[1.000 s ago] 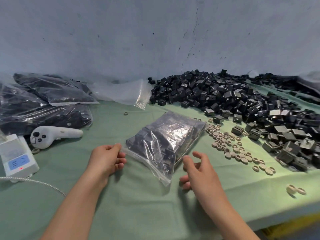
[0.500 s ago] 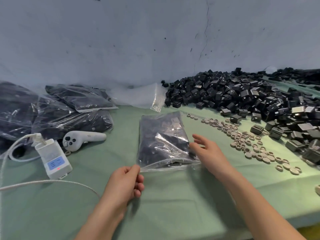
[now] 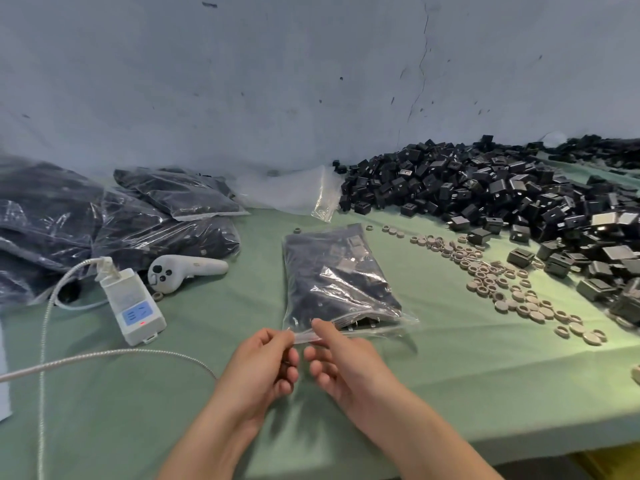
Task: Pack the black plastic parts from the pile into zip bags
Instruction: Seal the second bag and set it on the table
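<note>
Both the left hand (image 3: 263, 362) and the right hand (image 3: 337, 358) pinch the filled zip bag (image 3: 336, 278) at its near mouth, sealing it, I'd judge; next, run along the strip.

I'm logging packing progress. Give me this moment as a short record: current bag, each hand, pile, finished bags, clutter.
current bag: zip bag, filled, flat on table, mouth toward person
left hand: pinches bag's near edge
right hand: pinches same edge, alongside
seal: cannot tell if closed
pile: black parts, far right
packed bags: stacked far left
clutter: rings, controller, power strip
</note>
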Motion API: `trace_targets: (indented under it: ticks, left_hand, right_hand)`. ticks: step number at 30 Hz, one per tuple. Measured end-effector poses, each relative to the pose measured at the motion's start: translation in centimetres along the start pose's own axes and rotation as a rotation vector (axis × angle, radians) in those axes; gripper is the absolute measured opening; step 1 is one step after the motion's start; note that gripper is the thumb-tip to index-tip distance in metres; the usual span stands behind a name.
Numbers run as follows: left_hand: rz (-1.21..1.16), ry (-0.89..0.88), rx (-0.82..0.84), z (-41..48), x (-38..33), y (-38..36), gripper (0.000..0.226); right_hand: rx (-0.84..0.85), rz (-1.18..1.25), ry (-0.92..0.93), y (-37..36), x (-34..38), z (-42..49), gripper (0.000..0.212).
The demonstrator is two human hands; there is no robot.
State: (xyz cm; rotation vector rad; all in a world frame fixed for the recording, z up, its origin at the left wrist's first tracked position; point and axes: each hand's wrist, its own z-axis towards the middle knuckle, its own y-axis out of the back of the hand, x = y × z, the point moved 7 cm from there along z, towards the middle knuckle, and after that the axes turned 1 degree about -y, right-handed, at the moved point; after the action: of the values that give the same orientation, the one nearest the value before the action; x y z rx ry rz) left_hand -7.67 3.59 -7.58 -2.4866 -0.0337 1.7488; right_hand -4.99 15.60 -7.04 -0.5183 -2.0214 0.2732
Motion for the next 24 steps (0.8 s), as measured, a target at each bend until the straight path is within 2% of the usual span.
trace_targets:
  ticks: [4,9,19,24]
  left_hand:
    - [-0.012,-0.001,0.020,-0.4,0.3,0.0,0.016]
    - [0.011,-0.026,0.064,-0.8,0.0,-0.7,0.029]
    - [0.123,-0.070,-0.037,-1.2,-0.4,-1.0,0.039]
    - [0.063,-0.038,0.014,-1.4,-0.5,-0.9,0.026]
  right_hand:
    - [-0.038,-0.054,0.018,0.0,-0.3,0.4,0.025]
    - [-0.037,-0.064,0.043,-0.3,-0.4,0.2,0.033]
    - [-0.044,0.004,0.022,-0.1,-0.5,0.3,0.033]
    - [-0.055,0.111,0.000,0.8,-0.6,0.0,0.024]
